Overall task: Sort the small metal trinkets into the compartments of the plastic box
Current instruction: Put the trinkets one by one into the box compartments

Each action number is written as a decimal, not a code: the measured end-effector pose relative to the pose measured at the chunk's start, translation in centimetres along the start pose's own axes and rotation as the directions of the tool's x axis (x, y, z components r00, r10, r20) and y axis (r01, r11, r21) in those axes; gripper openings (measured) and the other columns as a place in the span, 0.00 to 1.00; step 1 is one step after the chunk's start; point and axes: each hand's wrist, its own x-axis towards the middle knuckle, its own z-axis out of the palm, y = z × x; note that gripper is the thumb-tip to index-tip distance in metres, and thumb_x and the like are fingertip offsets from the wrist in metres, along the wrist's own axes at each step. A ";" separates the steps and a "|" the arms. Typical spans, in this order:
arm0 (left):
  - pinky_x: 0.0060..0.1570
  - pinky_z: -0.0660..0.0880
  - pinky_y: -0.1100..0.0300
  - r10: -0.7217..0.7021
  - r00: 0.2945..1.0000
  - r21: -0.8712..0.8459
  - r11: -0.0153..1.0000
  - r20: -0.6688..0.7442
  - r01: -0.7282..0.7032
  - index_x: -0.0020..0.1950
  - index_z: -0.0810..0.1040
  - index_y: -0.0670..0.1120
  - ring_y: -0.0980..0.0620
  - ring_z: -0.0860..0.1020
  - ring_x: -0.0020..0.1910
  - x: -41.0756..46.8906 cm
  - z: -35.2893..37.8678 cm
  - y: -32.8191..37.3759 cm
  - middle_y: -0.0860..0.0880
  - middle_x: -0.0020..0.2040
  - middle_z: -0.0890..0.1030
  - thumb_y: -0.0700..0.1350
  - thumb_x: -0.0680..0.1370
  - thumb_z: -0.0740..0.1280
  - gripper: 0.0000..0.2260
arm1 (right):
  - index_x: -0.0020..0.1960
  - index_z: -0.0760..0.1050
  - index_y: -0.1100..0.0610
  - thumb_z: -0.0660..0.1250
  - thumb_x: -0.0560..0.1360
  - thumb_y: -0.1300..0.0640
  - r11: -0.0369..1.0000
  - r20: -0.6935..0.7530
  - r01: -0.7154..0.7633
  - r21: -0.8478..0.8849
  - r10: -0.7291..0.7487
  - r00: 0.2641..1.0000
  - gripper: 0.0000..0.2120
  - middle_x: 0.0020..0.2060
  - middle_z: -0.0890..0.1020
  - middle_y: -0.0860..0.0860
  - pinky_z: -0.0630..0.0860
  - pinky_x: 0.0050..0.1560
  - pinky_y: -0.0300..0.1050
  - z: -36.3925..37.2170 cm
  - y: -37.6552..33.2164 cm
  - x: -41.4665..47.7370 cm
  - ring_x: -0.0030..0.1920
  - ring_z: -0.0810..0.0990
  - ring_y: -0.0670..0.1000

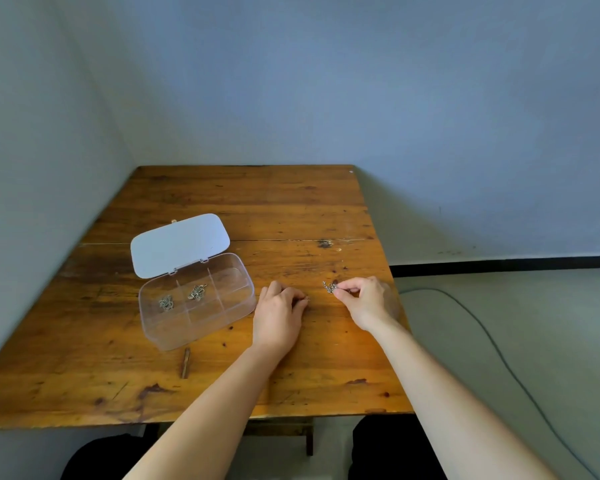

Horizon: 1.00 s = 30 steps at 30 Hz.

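Note:
A clear plastic box (pixel 238 311) with its white lid (pixel 179 244) folded back stands on the left half of the wooden table (pixel 257 209). Two of its back compartments each hold a small heap of metal trinkets (pixel 166 302), the other heap (pixel 196 292) lying in the middle one. My right hand (pixel 368 299) pinches a short metal chain (pixel 329 287) just above the table, right of the box. My left hand (pixel 279 313) rests on the table beside the box, fingertips closed on a tiny metal piece (pixel 306 298).
A small brown wooden stick (pixel 186 362) lies on the table in front of the box. The table's right edge is close to my right hand. A grey cable (pixel 492 344) runs across the floor to the right. Walls close in behind and on the left.

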 end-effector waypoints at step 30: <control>0.45 0.83 0.50 -0.434 0.882 -0.623 0.745 -0.182 0.238 0.47 0.79 0.45 0.47 0.85 0.41 -1.9 -18.5 -6.7 0.46 0.40 0.85 0.40 0.77 0.69 0.01 | 0.61 0.71 0.55 0.60 0.84 0.52 0.429 0.102 -0.043 0.902 -0.115 0.988 0.10 0.50 0.85 0.53 0.82 0.55 0.45 -4.7 -14.5 -4.0 0.51 0.86 0.49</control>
